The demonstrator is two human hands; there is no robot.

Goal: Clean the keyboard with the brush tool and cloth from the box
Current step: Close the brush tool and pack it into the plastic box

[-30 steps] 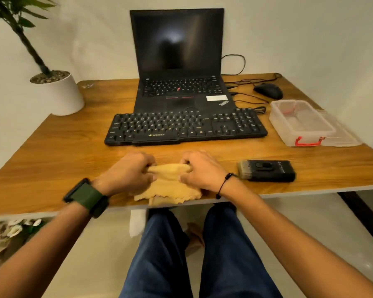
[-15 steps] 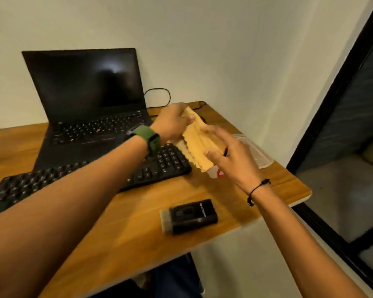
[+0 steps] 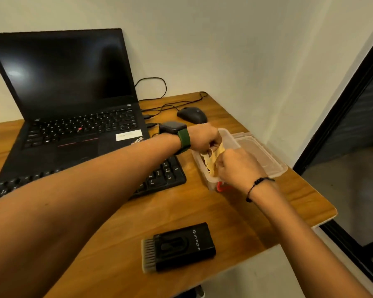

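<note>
- Whereas a second ago both hands pinched the folded cloth [image 3: 213, 157] at the near edge of the tabletop [image 3: 181, 211], it now sits down inside the clear box [image 3: 226, 136] at the far right — carried up over the keyboard's right end half a second back, then lowered in.
- Left hand [image 3: 205, 137] reaches across the keyboard [image 3: 166, 173], its grip closed on the far side of the cloth; the fingertips are sunk below the box rim.
- Right hand [image 3: 237, 166] comes in from the near side, its grip likewise clamped on the cloth's near edge, so the yellow fabric shows only in the gap between the two fists.
- Brush tool [image 3: 179, 247] lies flat near the front edge of the tabletop, bristles to the left, untouched and well apart from both hands.
- Box lid [image 3: 265, 155] appears to lie under or just right of the box; I cannot tell which.
- Laptop [image 3: 73, 104] and mouse [image 3: 192, 115] stand at the far side, clear of the work.
- My reading: wiping looks finished and packing away has begun — the cloth is going back first. What remains is probably to let go of it, fetch the brush tool from the near edge, lay it in too, and perhaps close the lid.
- One risk, as a guess: the light box could slide when the hands pull out.
</note>
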